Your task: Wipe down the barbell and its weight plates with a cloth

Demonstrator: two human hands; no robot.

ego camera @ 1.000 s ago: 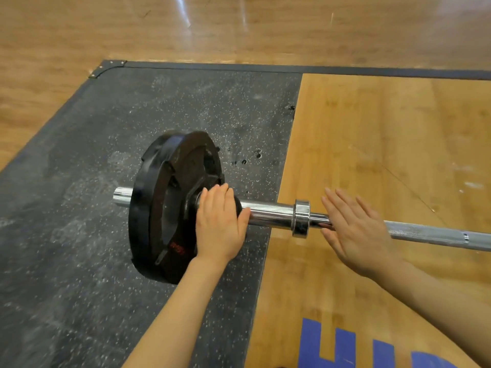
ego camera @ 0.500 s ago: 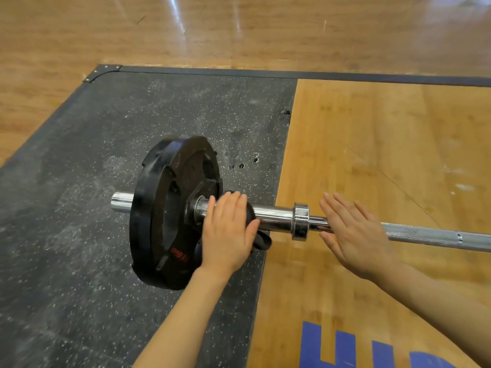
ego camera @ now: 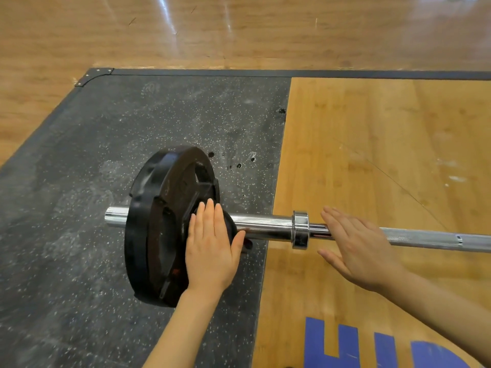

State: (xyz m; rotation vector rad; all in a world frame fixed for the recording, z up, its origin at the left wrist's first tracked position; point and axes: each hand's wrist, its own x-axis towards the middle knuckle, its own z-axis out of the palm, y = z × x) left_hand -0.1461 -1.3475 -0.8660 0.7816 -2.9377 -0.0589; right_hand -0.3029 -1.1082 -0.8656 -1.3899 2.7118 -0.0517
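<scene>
A chrome barbell [ego camera: 265, 227] lies on the floor with black weight plates [ego camera: 154, 221] on its left sleeve. My left hand [ego camera: 212, 251] lies flat, fingers straight, and presses a black cloth [ego camera: 229, 224] against the inner plate face where the sleeve meets it. Only the cloth's edges show past my fingers and thumb. My right hand [ego camera: 356, 251] rests flat on the bar shaft [ego camera: 425, 239] just right of the chrome collar [ego camera: 300, 229], fingers straight and together.
The plates stand on a speckled black rubber mat [ego camera: 79, 235] of a lifting platform. The wooden centre panel [ego camera: 372, 155] with blue lettering [ego camera: 345, 346] lies under the shaft. Wooden gym floor [ego camera: 239, 27] surrounds the platform.
My left hand slid the cloth right along the sleeve, then back left against the plate. My right hand stayed on the shaft.
</scene>
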